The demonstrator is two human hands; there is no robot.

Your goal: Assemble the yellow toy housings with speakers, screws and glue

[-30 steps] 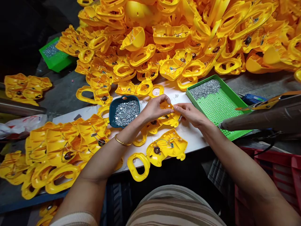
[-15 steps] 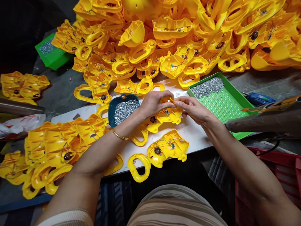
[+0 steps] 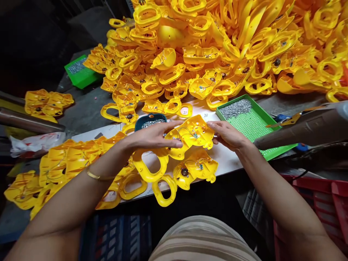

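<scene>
Between my two hands is a yellow plastic shell half [image 3: 201, 136], open side up, with thin wires, a small circuit board and a looped handle at its left. My left hand [image 3: 154, 137] is closed on its left part, thumb over the inside. At the right end, my right hand [image 3: 227, 133] pinches the edge between thumb and fingers. Just below it, a second wired shell half [image 3: 209, 169] lies on the white board [image 3: 227, 157], with its round dark part showing. Behind my left hand, a dark teal tray [image 3: 138, 124] of small metal screws is partly covered.
Yellow shells form a large heap [image 3: 168, 36] at the back. More shells [image 3: 78, 156] lie stacked at left. A green tray [image 3: 272, 134] of screws stands at right, beside a dark pole [image 3: 296, 127]. Another green container [image 3: 84, 76] is at far left. A red crate [image 3: 312, 195] sits low at right.
My hands have moved apart from the shell's upper edge to its left and right ends. The shell now appears raised over the lower one. The head view has shifted.
</scene>
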